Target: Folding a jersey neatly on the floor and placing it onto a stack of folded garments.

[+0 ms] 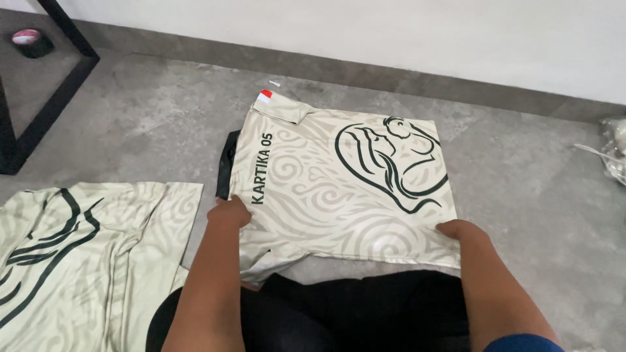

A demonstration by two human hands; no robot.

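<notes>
- The folded cream swirl-patterned jersey with dark line art (345, 189) lies on the grey concrete floor (521, 182).
- The left hand (229, 212) pinches its near-left edge.
- The right hand (458, 230) pinches its near-right corner.

floor (521, 169) R of folded shirt (339, 189): open | L: 2nd shirt (78, 254) close | far L: black frame (59, 85)
</notes>
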